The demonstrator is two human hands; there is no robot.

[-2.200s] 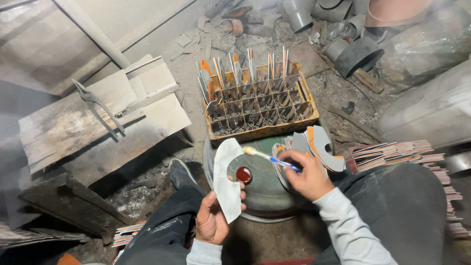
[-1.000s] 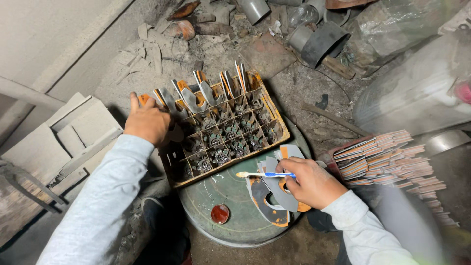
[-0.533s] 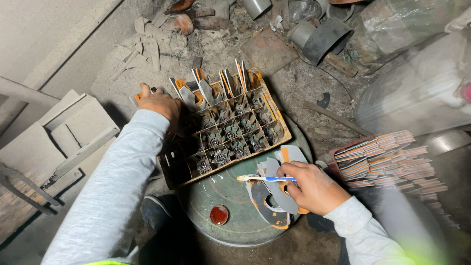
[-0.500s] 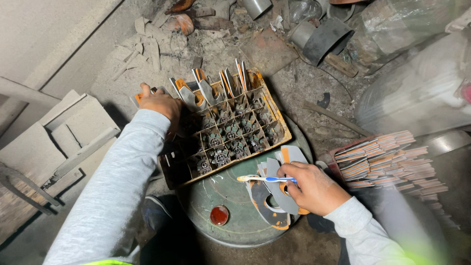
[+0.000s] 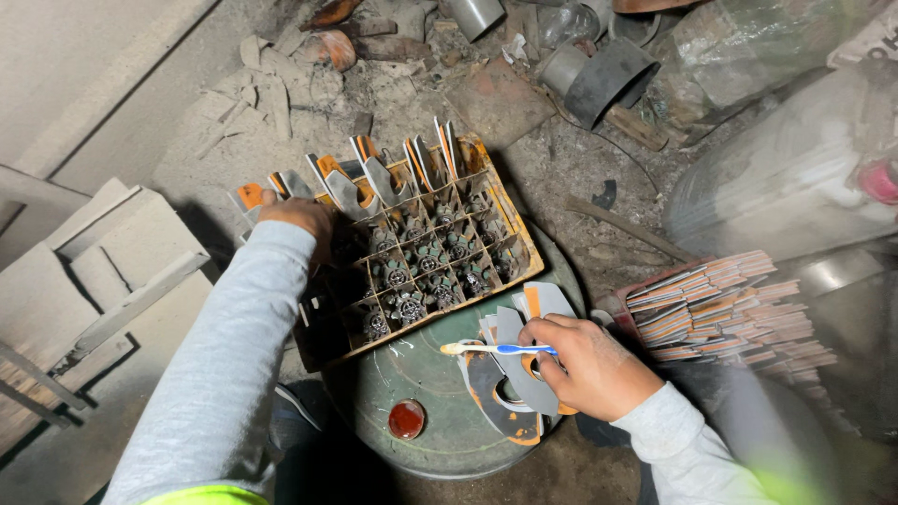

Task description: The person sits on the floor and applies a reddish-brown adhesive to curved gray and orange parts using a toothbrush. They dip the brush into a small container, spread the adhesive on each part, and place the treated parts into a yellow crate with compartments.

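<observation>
— On top of the round green drum lid point(image 5: 440, 411), what is the right hand point(image 5: 587, 367) doing?

— It rests over a small fan of flat grey-and-orange card pieces point(image 5: 513, 374) that lie on the lid. Its fingers are closed around a blue-handled toothbrush point(image 5: 498, 350), bristle end pointing left. It looks held like a paintbrush, low and level, probably so the tip can reach the cards without lifting them.

— And the left hand point(image 5: 297, 219)?

— It has reached across to the far left corner of the divided wooden crate point(image 5: 423, 254), which sits partly on the lid's far edge. The hand is at the row of folded card pieces point(image 5: 360, 178) standing upright along the crate's back. The fingers curl around that corner, but whether they pinch a card or only touch it, I cannot tell.

— Why would the cards stand on end like that?

— My guess is that upright in the slots they stay apart, each one easy to pick out. The crate's other cells hold small dark star-shaped parts point(image 5: 412, 281).

— Anything else near the lid?

— A small red cap or dish point(image 5: 407, 419) sits on its near side, within reach of the brush. Right of the lid lies a thick stack of similar flat cards point(image 5: 730, 304). Left of it are dusty grey boards point(image 5: 103, 281), and beyond the crate, rubble and a dark pipe section point(image 5: 608, 79).
</observation>
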